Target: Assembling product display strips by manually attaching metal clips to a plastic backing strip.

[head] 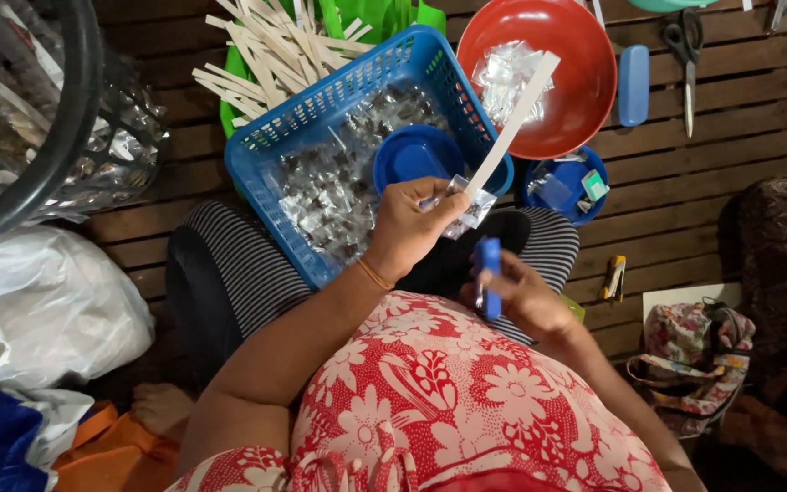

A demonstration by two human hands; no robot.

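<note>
My left hand (407, 228) pinches a small clear packet (466, 208) together with a long white strip (510, 126), the fingers closed on both just in front of the blue basket (357, 100). The strip slants up from the packet and crosses the rim of the red bowl (585, 100) beyond the basket's far corner. My right hand (521, 296) is wrapped around a blue stapler (490, 273), held upright just below the packet, nearer my lap than the basket.

The basket holds many more filled packets and a small blue dish (416, 155). Spare strips (270, 46) lie in a heap at the basket's far left corner, and scissors (687, 55) rest on the floor boards well to the right of the red bowl.

To join them well, I think I should keep the packet's top edge flat against the strip, keep my pinch tight so neither slips, and bring the stapler's mouth square over the overlap, clear of my fingertips.
</note>
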